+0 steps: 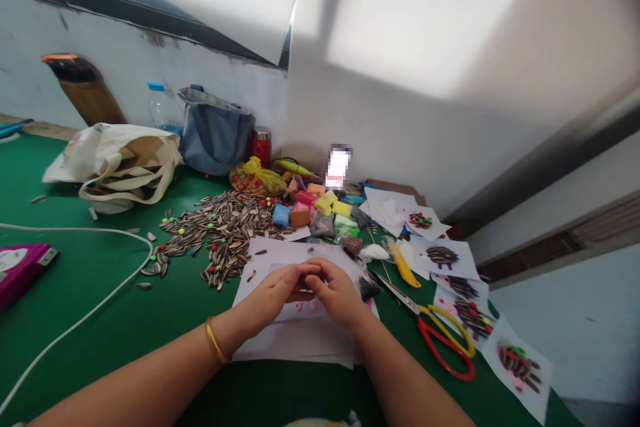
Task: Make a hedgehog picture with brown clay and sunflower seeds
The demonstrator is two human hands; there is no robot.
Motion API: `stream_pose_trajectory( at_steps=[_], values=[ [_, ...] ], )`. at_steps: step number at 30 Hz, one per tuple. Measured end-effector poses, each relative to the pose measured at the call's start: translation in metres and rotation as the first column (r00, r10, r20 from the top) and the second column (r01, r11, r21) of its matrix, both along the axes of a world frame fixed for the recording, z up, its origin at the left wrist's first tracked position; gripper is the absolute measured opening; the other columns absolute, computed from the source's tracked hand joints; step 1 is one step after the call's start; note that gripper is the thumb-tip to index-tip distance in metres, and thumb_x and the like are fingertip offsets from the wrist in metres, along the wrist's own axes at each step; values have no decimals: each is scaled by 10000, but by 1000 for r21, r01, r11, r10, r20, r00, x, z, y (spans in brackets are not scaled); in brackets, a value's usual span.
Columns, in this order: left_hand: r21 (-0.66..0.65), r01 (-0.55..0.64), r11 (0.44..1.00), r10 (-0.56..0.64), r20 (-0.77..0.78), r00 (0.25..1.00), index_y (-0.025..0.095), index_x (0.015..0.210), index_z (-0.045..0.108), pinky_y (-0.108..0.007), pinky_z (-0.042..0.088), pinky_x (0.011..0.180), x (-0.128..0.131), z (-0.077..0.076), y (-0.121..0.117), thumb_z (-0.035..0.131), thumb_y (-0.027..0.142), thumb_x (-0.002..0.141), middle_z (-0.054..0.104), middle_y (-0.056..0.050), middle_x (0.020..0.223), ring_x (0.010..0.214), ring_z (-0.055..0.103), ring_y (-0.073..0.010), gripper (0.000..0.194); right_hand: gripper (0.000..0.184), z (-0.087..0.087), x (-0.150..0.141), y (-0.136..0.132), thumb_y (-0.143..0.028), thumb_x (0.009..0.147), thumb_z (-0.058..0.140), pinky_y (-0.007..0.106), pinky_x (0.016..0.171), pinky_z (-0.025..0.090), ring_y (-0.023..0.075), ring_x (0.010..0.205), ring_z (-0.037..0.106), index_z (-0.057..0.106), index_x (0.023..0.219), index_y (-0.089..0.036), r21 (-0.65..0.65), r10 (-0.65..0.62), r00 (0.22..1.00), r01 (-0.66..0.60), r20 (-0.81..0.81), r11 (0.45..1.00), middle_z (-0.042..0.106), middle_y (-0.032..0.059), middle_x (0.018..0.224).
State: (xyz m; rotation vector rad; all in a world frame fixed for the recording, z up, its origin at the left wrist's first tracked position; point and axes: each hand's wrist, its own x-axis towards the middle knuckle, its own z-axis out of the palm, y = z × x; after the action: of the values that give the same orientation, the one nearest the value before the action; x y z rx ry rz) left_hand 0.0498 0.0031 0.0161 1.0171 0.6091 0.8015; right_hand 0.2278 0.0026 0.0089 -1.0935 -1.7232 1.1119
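Note:
Over a stack of white paper (295, 340), my left hand (270, 294) and my right hand (336, 290) meet at the fingertips. Both are closed, fingers curled and pressed together; whatever they hold between them is hidden. A gold bangle (215, 340) circles my left wrist. Beneath the hands, small pink pieces (306, 305) lie on the paper, partly covered. To the left spreads a pile of striped sunflower seeds (227, 230), dotted with small coloured balls. Behind the hands are several wrapped blocks of coloured clay (301, 217).
Scissors (435, 320) with red and yellow handles and a yellow cutter (404, 266) lie right. Seed-and-clay figures on paper (520, 367) line the right edge. Behind stand a phone (338, 168), blue bag (215, 134) and cloth bag (125, 160). A white cable (95, 304) crosses left.

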Motion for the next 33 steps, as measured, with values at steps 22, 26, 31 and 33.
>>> stream_pose_trajectory(
  at_steps=[22,26,31,33],
  values=[
    [-190,-19,982,54,177,983,143,1111,709,-367,508,918,9,7,-1,592,440,908,710,-156,1157,1060,659,-246,379,318,1,-4,-7,-405,907,589,256,520,511,172,736,631,621,1170,-229,-59,7,993,-14,-116,998,645,78,1079],
    [-179,-12,984,42,162,986,142,1155,693,-377,508,917,9,5,-2,545,439,938,697,-165,1189,1073,656,-254,397,358,3,-3,-7,-443,886,622,240,462,476,144,638,604,619,1169,-224,-94,40,987,-55,-154,994,645,68,1044],
    [-166,-11,986,37,158,987,142,1196,677,-366,511,890,8,6,-1,530,491,933,671,-174,1238,1203,586,-304,461,541,6,-1,-5,-495,698,813,292,647,548,219,867,637,634,1126,-217,-36,-4,994,0,-112,999,651,56,1051],
    [-154,12,988,12,154,988,146,1208,678,-394,490,948,8,7,-2,524,523,927,657,-166,1271,1209,582,-304,494,524,2,1,-4,-542,766,740,297,631,544,216,839,639,612,1157,-219,-55,-15,992,8,-128,998,656,55,1017]
  ],
)
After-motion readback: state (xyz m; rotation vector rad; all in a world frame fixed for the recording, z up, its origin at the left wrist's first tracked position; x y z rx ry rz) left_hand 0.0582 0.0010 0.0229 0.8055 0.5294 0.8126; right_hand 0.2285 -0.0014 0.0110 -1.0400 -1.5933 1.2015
